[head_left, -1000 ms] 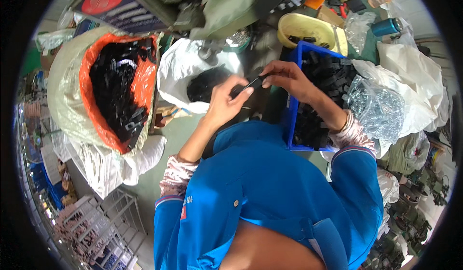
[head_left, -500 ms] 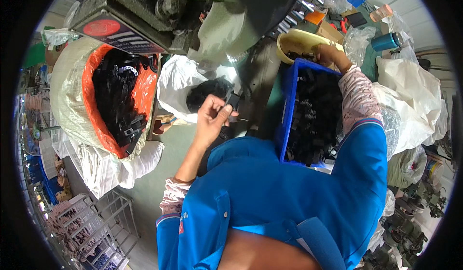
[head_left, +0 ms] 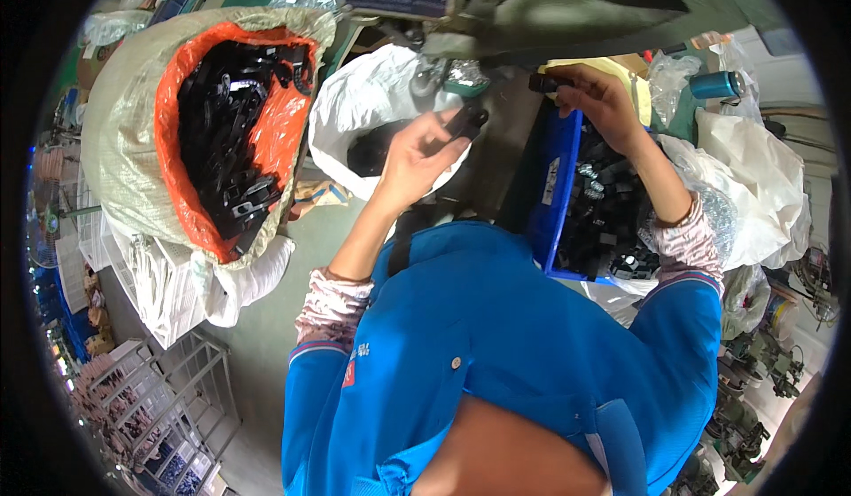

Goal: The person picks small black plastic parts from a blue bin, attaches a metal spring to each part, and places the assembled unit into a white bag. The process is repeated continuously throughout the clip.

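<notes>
My left hand (head_left: 420, 152) is closed on a small black part (head_left: 467, 122), held over the rim of a white plastic bag (head_left: 330, 132) with black parts inside. Between the thumb and fingers of my right hand (head_left: 601, 104) is another small dark part (head_left: 542, 83), raised near the yellow tub (head_left: 640, 97). The exact kind of either part cannot be made out. Just below my right forearm stands a blue bin (head_left: 554, 196) filled with black parts.
A large woven sack (head_left: 120, 155) with an orange liner (head_left: 168, 146) holds many black pieces at the left. Part of a green-grey machine (head_left: 576, 13) hangs across the top. Clear and white plastic bags (head_left: 753, 177) lie to the right, near a blue bottle (head_left: 716, 85).
My right hand has come up out of the yellow tub with a dark part and moved left. My left hand has risen slightly to the right, still holding its part. The view has shifted.
</notes>
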`<state>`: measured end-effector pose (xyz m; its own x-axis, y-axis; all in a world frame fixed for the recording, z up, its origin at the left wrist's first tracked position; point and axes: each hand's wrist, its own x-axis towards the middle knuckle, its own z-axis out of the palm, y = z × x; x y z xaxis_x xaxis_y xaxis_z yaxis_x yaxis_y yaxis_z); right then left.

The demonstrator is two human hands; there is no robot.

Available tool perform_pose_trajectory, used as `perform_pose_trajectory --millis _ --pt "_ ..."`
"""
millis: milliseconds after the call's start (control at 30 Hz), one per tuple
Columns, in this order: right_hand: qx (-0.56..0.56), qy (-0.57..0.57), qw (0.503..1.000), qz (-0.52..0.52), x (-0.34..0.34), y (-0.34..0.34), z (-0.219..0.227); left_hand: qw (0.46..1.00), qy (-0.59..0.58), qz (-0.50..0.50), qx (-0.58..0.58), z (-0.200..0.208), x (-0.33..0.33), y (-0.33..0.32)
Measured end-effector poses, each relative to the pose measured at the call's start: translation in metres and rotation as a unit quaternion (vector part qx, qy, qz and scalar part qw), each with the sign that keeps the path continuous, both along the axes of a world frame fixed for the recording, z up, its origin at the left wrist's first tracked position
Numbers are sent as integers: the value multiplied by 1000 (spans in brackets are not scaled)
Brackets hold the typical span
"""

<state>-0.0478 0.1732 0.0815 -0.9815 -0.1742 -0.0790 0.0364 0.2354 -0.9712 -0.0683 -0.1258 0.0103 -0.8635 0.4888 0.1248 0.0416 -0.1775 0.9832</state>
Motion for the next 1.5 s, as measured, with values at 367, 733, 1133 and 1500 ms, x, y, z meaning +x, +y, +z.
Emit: perform_pose_trajectory --millis 367,733,1133,1500 --pt "111 98 986 -73 16 -113 -5 982 164 -27 -93 13 -26 -43" --pt "109 200 965 -129 -5 -153 -33 934 293 -82 -188 27 -70 -66" --pt "179 347 904 -175 -37 -162 -39 852 456 -139 -217 53 -136 -60" --pt "12 146 968 -204 -39 -156 -73 847 355 -240 -315 44 -162 -43"
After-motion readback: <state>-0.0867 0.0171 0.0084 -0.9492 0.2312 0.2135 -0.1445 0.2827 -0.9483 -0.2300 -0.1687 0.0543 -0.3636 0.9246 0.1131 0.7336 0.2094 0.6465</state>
